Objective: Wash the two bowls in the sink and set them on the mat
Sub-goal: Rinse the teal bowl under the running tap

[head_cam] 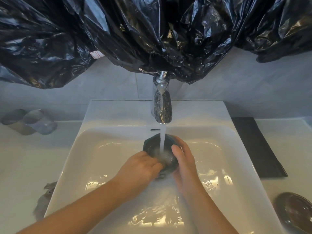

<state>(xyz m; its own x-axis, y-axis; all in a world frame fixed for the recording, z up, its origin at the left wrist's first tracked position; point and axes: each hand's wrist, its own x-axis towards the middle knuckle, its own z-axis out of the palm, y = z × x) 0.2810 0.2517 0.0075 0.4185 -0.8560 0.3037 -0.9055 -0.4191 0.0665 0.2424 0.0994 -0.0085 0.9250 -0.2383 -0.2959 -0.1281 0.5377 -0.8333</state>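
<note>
A dark bowl (152, 146) is held in the white sink (87, 149) under the running tap (162, 107); the water stream falls into it. My right hand (184, 159) grips the bowl's right side, thumb over the rim. My left hand (143, 166) has its fingers inside the bowl at the near edge, in the splashing water. A second dark bowl (295, 213) stands on the counter at the lower right. A black mat (256, 146) lies on the counter right of the sink.
Black plastic sheeting (118, 31) hangs over the wall above the tap. Translucent cups (28, 122) sit on the counter at the left. A grey cloth (44, 198) lies by the sink's left edge.
</note>
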